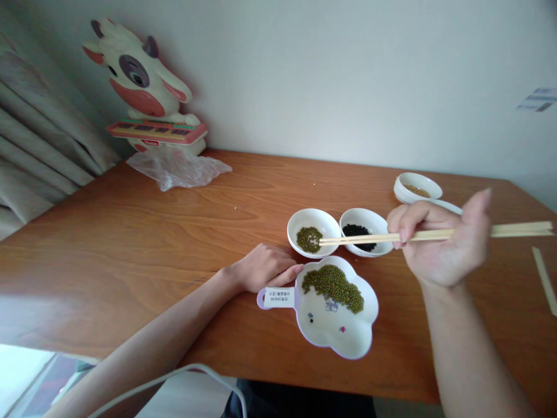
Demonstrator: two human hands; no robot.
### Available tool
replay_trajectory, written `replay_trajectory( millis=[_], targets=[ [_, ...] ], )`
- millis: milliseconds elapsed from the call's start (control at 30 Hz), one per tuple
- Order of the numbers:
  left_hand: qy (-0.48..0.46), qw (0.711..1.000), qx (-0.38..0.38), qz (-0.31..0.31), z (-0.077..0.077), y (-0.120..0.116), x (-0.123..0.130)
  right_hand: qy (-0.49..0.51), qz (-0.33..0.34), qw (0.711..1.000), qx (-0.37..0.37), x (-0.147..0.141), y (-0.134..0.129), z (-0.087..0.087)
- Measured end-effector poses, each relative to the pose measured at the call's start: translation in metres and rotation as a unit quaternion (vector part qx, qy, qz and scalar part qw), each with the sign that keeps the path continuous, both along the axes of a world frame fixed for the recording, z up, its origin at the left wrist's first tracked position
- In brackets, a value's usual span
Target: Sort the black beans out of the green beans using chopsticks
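Note:
My right hand (pixel 444 244) is closed around a pair of wooden chopsticks (pixel 378 237), thumb raised. Their tips lie over the right side of a white bowl (pixel 296 220) of mung beans (pixel 308 239); I cannot make out a bean between them. Beneath the sticks, a second white bowl (pixel 348 216) contains black beans (pixel 354 232). My left hand (pixel 267 267) rests palm down on the table, fingers curled at the rim of a flower-shaped dish (pixel 331 342) with a labelled handle. More mung beans (pixel 335 284) cover the dish's upper part, and one black bean (pixel 311 320) sits lower left.
Behind my right hand stand a white bowl (pixel 418 179) of yellowish grains and another partly hidden bowl (pixel 448 205). A cow toy keyboard (pixel 156 130) and a plastic bag (pixel 178 167) occupy the back left of the wooden table (pixel 195 215). A white cable (pixel 174 374) crosses below.

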State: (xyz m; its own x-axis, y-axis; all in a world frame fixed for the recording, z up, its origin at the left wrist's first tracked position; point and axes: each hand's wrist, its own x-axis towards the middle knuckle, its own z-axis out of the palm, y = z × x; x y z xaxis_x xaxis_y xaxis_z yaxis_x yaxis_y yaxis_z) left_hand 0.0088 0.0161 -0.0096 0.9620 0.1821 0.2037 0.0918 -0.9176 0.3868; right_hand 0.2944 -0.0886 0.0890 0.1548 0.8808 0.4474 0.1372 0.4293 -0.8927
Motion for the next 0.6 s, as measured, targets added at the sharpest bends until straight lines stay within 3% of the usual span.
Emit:
replay_trajectory(
  millis=[100,333,600],
  targets=[
    [-0.006,1.0,-0.004,-0.002,0.001,0.0,0.001,0.002,0.053,0.998,-0.04,0.008,-0.002,-0.007],
    [0.009,1.0,-0.009,0.008,0.0,-0.001,0.0,-0.049,0.083,0.987,-0.129,-0.001,-0.031,-0.038],
    [0.038,0.999,-0.006,0.006,0.003,-0.002,0.0,-0.099,0.149,0.972,-0.15,-0.003,-0.03,-0.057]
  ],
)
